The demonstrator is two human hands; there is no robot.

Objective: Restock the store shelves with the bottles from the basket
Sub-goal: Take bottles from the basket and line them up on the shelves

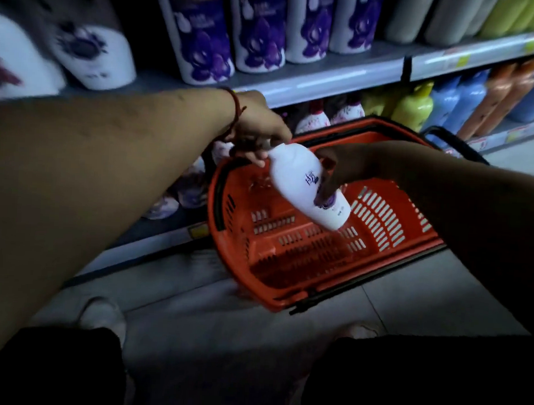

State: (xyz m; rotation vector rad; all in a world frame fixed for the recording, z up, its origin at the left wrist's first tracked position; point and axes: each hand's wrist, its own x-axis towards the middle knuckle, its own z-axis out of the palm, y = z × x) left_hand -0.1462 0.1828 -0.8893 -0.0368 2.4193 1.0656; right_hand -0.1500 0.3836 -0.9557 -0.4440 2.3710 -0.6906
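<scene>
White bottle (pixel 303 181) hanging tilted above the red basket (pixel 390 226), narrow end up-left, base down-right. Left hand (pixel 257 122) reaching in from the left, fingertips pinching the bottle's narrow end — red string showing at that wrist. Right hand (pixel 337 168) gripping the bottle's lower body, fingers curled over the purple label. Basket sitting on the pale floor just beside the bottom shelf. Purple-labelled white bottles (pixel 255 30) standing in a row on the shelf (pixel 341 74) above — yellow, blue and orange ones showing to the right.
</scene>
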